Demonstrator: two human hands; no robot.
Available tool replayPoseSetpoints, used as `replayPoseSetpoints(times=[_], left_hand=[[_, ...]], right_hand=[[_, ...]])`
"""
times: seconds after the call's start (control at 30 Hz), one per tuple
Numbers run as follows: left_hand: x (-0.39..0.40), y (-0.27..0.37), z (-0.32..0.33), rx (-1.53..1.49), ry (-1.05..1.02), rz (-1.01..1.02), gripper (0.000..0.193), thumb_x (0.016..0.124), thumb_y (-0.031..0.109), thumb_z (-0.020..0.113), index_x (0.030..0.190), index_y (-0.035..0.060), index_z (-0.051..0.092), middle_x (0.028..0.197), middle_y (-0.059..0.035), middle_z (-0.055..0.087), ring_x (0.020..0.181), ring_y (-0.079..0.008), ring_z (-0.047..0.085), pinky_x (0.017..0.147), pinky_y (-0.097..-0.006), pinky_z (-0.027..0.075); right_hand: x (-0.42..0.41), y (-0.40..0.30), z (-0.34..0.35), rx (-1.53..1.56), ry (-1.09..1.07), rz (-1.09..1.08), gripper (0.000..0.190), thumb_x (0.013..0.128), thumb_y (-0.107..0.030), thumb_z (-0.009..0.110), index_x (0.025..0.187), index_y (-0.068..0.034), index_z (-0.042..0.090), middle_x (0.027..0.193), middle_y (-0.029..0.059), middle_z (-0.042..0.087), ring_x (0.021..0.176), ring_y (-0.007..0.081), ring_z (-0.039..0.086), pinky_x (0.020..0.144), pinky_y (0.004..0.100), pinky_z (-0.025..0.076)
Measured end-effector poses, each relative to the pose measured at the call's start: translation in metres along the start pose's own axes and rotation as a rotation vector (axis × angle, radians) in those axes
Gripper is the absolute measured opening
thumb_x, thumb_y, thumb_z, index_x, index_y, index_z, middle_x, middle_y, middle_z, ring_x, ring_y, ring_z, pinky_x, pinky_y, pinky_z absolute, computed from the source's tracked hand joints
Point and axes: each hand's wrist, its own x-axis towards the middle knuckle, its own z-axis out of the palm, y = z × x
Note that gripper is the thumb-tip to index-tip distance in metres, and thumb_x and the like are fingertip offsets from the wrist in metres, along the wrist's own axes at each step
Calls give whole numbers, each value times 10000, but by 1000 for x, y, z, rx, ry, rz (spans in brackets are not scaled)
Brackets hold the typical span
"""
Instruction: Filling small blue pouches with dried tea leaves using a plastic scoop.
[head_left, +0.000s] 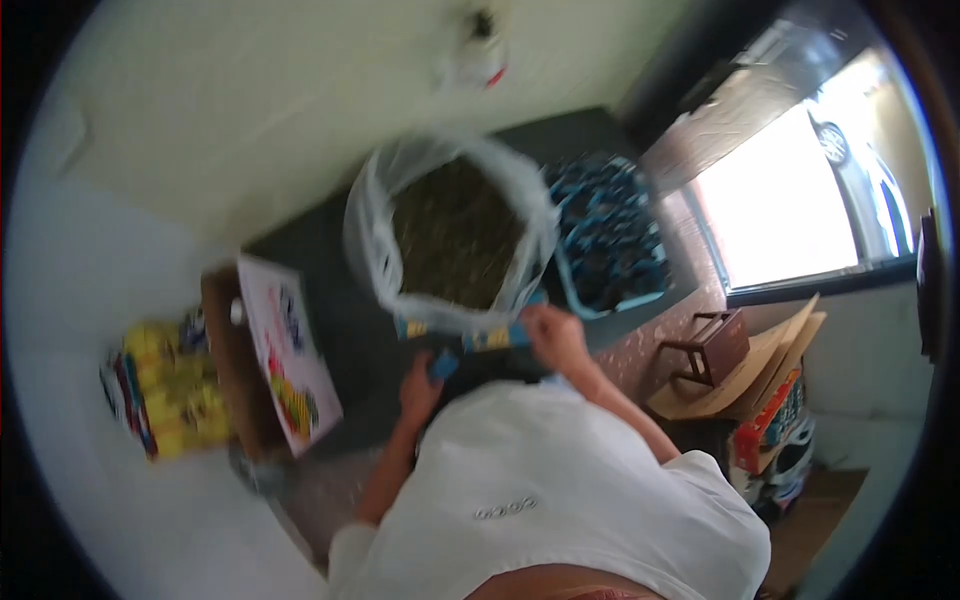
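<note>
In the head view my left hand (420, 391) is closed around a small blue object (444, 365), too blurred to name more closely. A fist is formed by my right hand (556, 335), at the near right rim of a container lined with a clear plastic bag (367, 232). Some blue shows beside those fingers, but I cannot tell whether they grip anything. Loose brownish-green material (457, 232) lies inside the bag. Below the bag's near edge, blue and yellow printing (487, 339) shows. Right of the bag, a light-blue tray (574, 289) holds many small dark and blue pieces (604, 225).
The dark table (337, 300) stands against a wall. At its left end is an open cardboard box with a printed white flap (289, 352), beside yellow packages (176, 390). A small brown stool (712, 345) and flattened cardboard (750, 375) lie to the right, under a bright opening.
</note>
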Motion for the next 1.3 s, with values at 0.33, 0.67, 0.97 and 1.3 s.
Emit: replayPoseSetpoints(times=[0.33, 0.67, 0.97, 1.3], left_hand=[[-1, 39, -26, -139, -350, -75, 280, 818, 219, 798, 923, -21, 700, 801, -214, 661, 700, -355, 649, 638, -421, 491], [36, 139, -73, -186, -51, 332, 213, 721, 41, 816, 814, -20, 634, 781, -143, 600, 672, -301, 598, 622, -378, 464], [45, 151, -77, -290, 38, 281, 204, 799, 37, 775, 911, -2, 608, 772, -112, 575, 663, -224, 565, 613, -343, 457], [45, 162, -74, -207, 39, 495, 209, 844, 49, 747, 1008, -8, 632, 993, -161, 650, 870, -344, 667, 766, -398, 532]], right_hand=[[17, -25, 3, -47, -127, -287, 227, 1031, -231, 515, 1051, -59, 661, 969, 157, 648, 910, 382, 646, 773, 475, 532], [30, -46, -31, 160, -51, -5, 260, 1032, -286, 579, 992, -48, 675, 839, 142, 644, 771, 311, 648, 713, 414, 530], [14, -94, -74, 579, -160, 235, 300, 1064, -305, 558, 962, -34, 632, 711, 28, 620, 652, 101, 600, 644, 294, 494], [-11, -102, -66, 612, -135, 236, 296, 1065, -299, 582, 959, -26, 620, 746, 15, 609, 671, 87, 579, 644, 267, 502]])
